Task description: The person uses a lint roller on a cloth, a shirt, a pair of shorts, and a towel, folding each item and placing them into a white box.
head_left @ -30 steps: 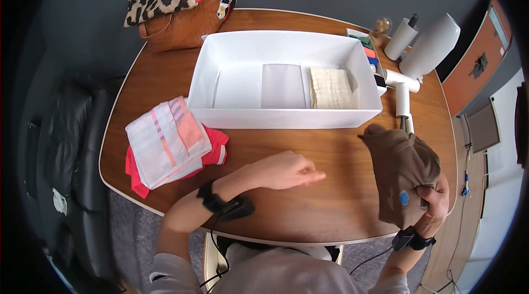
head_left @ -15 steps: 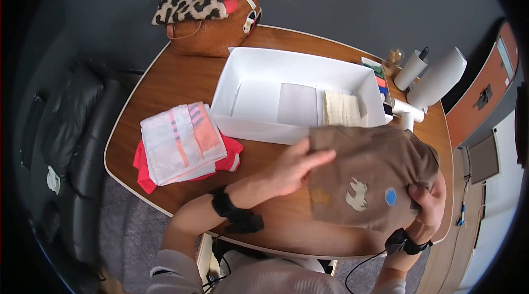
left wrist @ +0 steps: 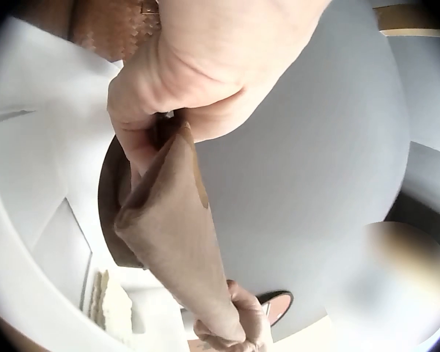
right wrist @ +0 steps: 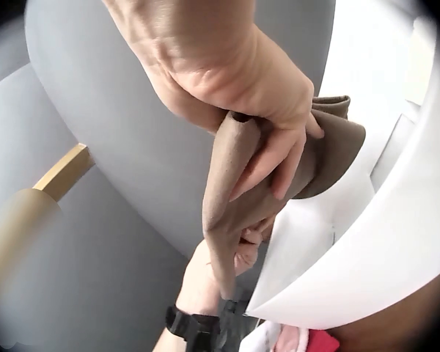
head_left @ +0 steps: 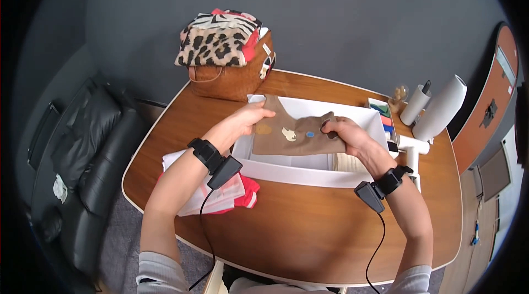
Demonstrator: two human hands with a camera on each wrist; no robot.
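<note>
A brown garment (head_left: pixel 300 142) with cream, tan and blue patches hangs between both hands above the white box (head_left: pixel 297 175) in the head view. My left hand (head_left: pixel 245 119) pinches its left end, thumb on the front. At its right end my right hand (head_left: pixel 350 133) grips the bunched cloth. Seen from the left wrist, the garment (left wrist: pixel 180 227) falls in a fold below the left hand (left wrist: pixel 198 66). The right wrist view shows the right hand's fingers (right wrist: pixel 279 158) spread along the cloth. A cream cloth (head_left: pixel 348 163) lies inside the box, partly hidden.
Left of the box, white and pink folded cloths (head_left: pixel 220 197) lie on red fabric. Behind stands a brown bag (head_left: pixel 228 85) topped by leopard-print cloth (head_left: pixel 212 46). A small tray (head_left: pixel 386 120) of coloured items, a white cylinder (head_left: pixel 415 105) and a white device (head_left: pixel 441 109) are at the right.
The garment has moved from the right front of the table to above the box. My left hand, earlier holding nothing, has taken its left end. The head view has shifted.
</note>
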